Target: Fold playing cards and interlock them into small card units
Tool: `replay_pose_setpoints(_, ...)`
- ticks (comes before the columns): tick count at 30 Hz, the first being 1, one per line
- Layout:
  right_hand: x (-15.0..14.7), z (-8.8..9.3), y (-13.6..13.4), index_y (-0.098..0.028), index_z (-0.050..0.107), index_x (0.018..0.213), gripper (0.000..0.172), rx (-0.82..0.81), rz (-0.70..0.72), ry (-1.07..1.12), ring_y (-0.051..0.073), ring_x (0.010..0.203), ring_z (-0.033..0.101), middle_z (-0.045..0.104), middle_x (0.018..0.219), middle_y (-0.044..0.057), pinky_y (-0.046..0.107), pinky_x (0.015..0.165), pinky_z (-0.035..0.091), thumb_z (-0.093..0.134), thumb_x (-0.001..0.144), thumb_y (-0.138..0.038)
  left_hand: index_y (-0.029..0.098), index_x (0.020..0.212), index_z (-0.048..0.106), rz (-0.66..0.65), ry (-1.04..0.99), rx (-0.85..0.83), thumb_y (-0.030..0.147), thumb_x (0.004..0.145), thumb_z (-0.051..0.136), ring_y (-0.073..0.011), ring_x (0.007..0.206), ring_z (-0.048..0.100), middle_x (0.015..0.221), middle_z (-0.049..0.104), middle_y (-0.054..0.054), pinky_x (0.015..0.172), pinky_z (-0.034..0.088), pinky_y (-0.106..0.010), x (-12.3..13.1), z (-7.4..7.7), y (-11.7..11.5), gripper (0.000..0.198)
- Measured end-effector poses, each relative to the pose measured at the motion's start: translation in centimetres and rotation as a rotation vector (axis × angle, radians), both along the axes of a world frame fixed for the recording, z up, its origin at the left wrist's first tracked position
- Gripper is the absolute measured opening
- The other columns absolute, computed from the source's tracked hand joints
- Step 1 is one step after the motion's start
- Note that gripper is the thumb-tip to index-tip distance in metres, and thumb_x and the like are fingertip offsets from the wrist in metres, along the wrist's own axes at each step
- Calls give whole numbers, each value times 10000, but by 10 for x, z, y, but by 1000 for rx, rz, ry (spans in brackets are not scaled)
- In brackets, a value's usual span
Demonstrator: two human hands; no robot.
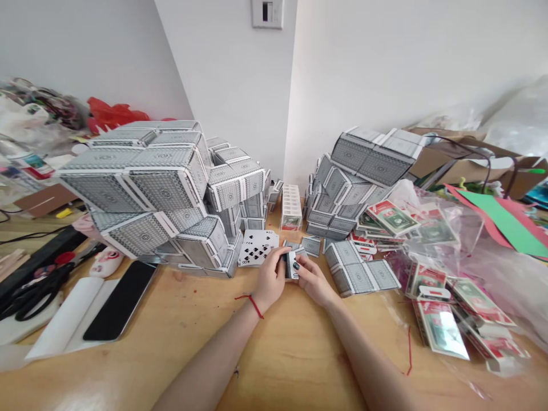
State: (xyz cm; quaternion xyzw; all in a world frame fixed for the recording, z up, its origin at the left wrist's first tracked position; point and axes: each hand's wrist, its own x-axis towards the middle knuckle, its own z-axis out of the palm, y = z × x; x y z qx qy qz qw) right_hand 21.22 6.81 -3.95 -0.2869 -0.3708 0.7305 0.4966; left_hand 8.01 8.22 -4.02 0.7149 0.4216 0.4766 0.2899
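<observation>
Head view shows a small folded card block (292, 264) held low over the counter (274, 354), at the middle of the frame, between both hands. The left hand (269, 281) has its fingers pressed together on the block's left face. The right hand (314, 281) has its fingers closed on the right face, with the thumb on top.

The block looks very light and hollow, made of thin glossy playing cards tucked into one another. I judge it slippery on its flat faces and easy to crush or spring apart. The safest hold is probably a gentle pinch across opposite edges and corners, where the folds stiffen it, rather than on the middle of a face.

Counted, there is one block in the hands and one red string bracelet (256, 305) on the left wrist. One fan of face-up spade cards (257, 246) lies just beyond the hands; its cards overlap too much to count. At least one loose folded piece (311, 245) lies beside it, and one flat panel of joined blocks (362, 275) lies to the right.

Two big grey-backed card structures stand further out, the larger (145, 188) on the left and the smaller (359, 177) on the right. A narrow pale stack (291, 206) stands between them. Many red and green card boxes (436, 325) spill from clear plastic, too jumbled to count. One dark phone (122, 305) and one pair of scissors (29, 291) lie at the left.
</observation>
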Motion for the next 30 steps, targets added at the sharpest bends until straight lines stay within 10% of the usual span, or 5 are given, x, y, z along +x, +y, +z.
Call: replay_pose_setpoints(30, 2, 0, 3, -221, 530, 874, 196, -53, -206, 47, 176, 721, 564, 574, 826, 22, 311, 561, 495, 583, 716, -326, 178, 968, 531, 389, -60, 102, 170, 796, 434, -157, 873, 544, 942, 580, -69, 787, 450, -324, -5, -1, 3, 198)
